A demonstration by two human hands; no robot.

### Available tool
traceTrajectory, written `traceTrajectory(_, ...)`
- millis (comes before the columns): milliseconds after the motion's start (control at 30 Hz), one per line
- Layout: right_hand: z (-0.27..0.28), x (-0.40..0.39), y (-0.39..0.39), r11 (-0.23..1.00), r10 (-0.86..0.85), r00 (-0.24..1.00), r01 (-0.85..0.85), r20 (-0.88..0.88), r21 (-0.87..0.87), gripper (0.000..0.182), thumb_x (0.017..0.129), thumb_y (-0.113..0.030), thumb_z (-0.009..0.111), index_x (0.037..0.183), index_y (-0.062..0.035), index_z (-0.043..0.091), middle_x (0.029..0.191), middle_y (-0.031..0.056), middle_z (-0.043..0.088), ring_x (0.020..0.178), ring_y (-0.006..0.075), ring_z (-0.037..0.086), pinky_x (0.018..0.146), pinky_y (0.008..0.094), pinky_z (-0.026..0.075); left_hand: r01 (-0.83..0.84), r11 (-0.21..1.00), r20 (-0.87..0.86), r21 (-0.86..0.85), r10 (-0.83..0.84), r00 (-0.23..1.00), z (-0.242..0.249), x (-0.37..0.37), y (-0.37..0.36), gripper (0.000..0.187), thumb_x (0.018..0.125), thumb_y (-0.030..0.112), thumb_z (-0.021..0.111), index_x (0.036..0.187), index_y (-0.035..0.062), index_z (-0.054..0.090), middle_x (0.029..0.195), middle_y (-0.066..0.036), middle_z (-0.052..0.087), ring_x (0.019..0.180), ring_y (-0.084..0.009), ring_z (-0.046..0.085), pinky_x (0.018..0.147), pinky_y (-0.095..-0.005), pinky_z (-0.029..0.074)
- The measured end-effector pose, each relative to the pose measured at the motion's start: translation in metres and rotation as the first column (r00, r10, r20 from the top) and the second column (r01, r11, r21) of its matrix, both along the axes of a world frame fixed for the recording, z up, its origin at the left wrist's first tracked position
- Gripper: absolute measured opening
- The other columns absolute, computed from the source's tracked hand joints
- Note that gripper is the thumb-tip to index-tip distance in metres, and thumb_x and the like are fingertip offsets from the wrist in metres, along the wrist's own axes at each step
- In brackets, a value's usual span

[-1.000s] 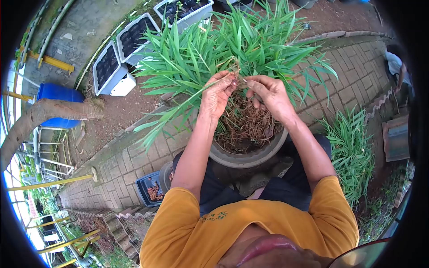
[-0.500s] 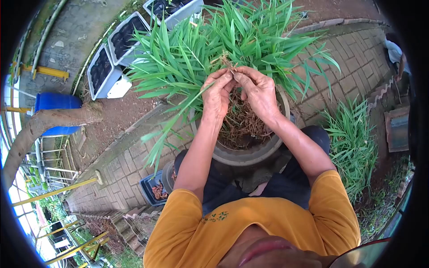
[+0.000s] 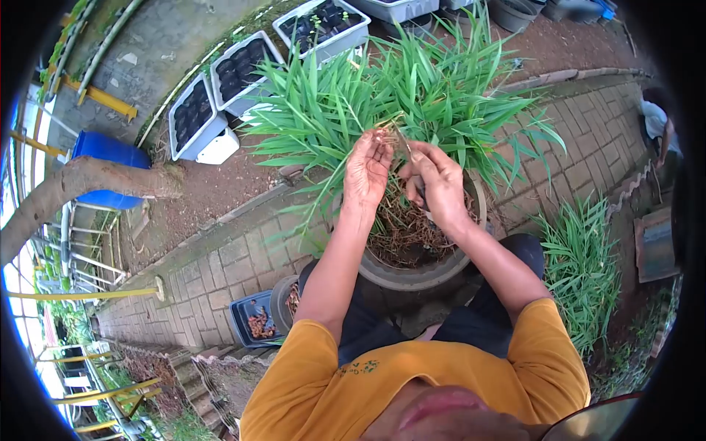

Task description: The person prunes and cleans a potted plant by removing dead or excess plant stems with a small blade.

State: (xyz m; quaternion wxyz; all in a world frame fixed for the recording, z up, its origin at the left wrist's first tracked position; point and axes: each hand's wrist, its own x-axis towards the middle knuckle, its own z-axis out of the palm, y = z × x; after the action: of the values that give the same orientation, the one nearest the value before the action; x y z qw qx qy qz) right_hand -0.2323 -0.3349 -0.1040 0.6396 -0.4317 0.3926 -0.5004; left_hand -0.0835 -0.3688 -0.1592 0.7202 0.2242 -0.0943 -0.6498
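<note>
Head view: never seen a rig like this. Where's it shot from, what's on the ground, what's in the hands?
No robot here: a person works bare-handed, and every picture comes from one camera worn on their head, looking forward and down. The edges bend because the lens is very wide.

The left hand holds a small rooty piece. The right hand holds a thin, dark strip, possibly a blade. Below them, a large round pot holds tangled roots, with leafy green stems just beyond.

On the brick paving sits a blue tray with reddish pieces. More cut-looking greenery lies at the right.
</note>
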Motion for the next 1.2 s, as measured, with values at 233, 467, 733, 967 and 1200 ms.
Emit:
traceTrajectory(233,-0.009,0.001,-0.004,0.993,-0.087,0.981,0.073,0.171,0.092,0.031,0.098,-0.018,0.046,0.122,0.0,0.056,0.073,0.0021,0.058,0.047,0.0048,0.048,0.039,0.0192,0.036,-0.042,0.997,0.417,0.066,0.01,0.909,0.001,-0.039,0.006,0.033,0.091,0.027,0.063,0.112,0.0024,0.058,0.102,-0.011,0.063,0.081,-0.0155,0.06,0.07,-0.0268,0.054)
traceTrajectory(467,-0.005,-0.022,-0.024,1.0,0.01,0.996,-0.007,-0.086,0.03,0.032,0.098,-0.02,0.046,0.117,0.0029,0.057,0.071,0.0027,0.058,0.045,0.0061,0.047,0.038,0.0206,0.035,-0.037,0.994,0.64,0.102,-0.037,0.767,-0.001,-0.036,0.002,0.02,0.089,0.017,0.064,0.098,-0.001,0.066,0.083,-0.008,0.067,0.065,-0.0118,0.062,0.055,-0.023,0.049)
traceTrajectory(733,-0.009,-0.024,-0.013,0.996,0.085,0.99,-0.08,-0.114,0.048,0.039,0.095,-0.018,0.051,0.126,0.0055,0.051,0.068,0.0033,0.057,0.047,0.0059,0.046,0.042,0.0214,0.036,0.215,0.974,0.417,0.073,-0.225,0.88,-0.007,-0.028,0.008,0.02,0.089,0.015,0.064,0.101,-0.0001,0.063,0.088,-0.007,0.066,0.072,-0.0139,0.062,0.062,-0.028,0.052)
traceTrajectory(967,-0.018,-0.027,-0.013,0.689,-0.383,0.833,-0.03,-0.399,-0.724,0.031,0.086,-0.014,0.062,0.114,-0.0001,0.063,0.098,0.0148,0.065,0.075,0.0204,0.063,0.065,0.0279,0.051,0.241,0.97,0.005,0.033,-0.241,0.971,-0.002,-0.029,0.004,0.027,0.086,0.008,0.065,0.109,-0.0023,0.058,0.102,-0.012,0.065,0.093,-0.0191,0.063,0.085,-0.0306,0.052)
traceTrajectory(1200,0.004,-0.036,-0.005,0.525,-0.363,0.846,-0.159,-0.389,-0.836,0.037,0.079,-0.008,0.067,0.114,0.0023,0.06,0.106,0.0202,0.062,0.09,0.0344,0.065,0.077,0.0379,0.054,0.268,0.949,0.02,-0.166,-0.268,0.963,0.024,-0.023,0.01,0.035,0.083,0.003,0.063,0.116,-0.0019,0.054,0.107,-0.018,0.064,0.096,-0.0235,0.064,0.089,-0.0355,0.051)
